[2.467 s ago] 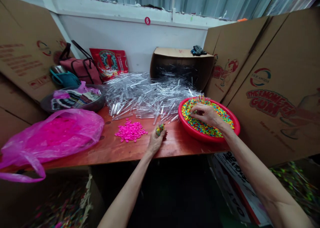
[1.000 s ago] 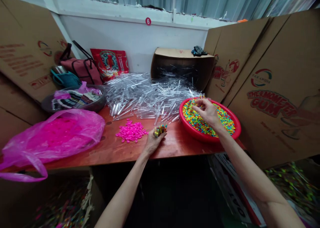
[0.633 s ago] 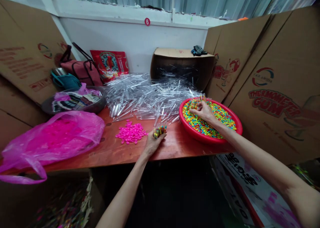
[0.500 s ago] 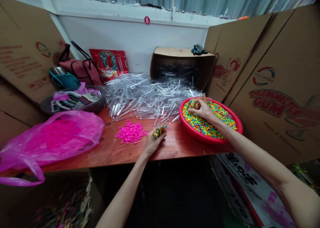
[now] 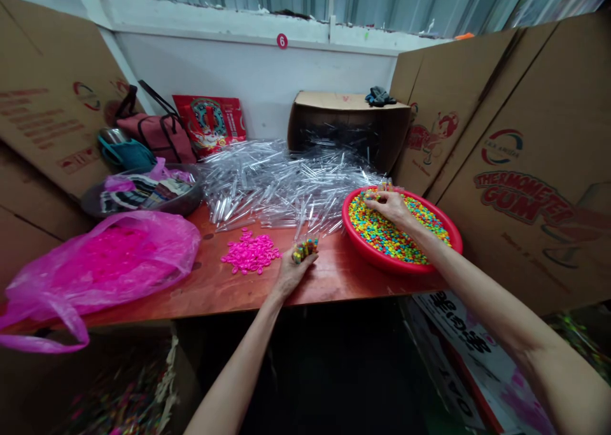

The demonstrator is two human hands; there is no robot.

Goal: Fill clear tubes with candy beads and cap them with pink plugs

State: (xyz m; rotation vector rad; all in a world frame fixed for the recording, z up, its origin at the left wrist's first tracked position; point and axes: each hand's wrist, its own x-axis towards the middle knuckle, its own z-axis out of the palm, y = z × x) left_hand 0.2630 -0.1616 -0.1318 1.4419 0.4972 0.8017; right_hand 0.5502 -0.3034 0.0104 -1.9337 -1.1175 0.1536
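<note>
My left hand (image 5: 291,272) is closed around a bunch of clear plastic tubes (image 5: 300,228) over the table's front part. Colourful candies show in the tubes beside my fingers. My right hand (image 5: 391,207) is over the red basin (image 5: 396,266), its fingers curled at the surface of the small multicoloured candies (image 5: 382,237). Clear tubes (image 5: 386,185) with bits of colour poke out by its knuckles; my fingers partly hide them. Left of my left hand lies a small heap of pink caps (image 5: 251,252).
Loose clear tubes (image 5: 286,174) are piled behind, spilling from a cardboard box (image 5: 348,99). A pink plastic bag (image 5: 157,250) lies on the left, with a grey basin (image 5: 191,199) holding cloth behind it. Tall cartons (image 5: 539,135) wall both sides.
My right hand has shifted slightly right within the red basin, and its fingers have drawn closer together. My left hand stays in place with its tubes.
</note>
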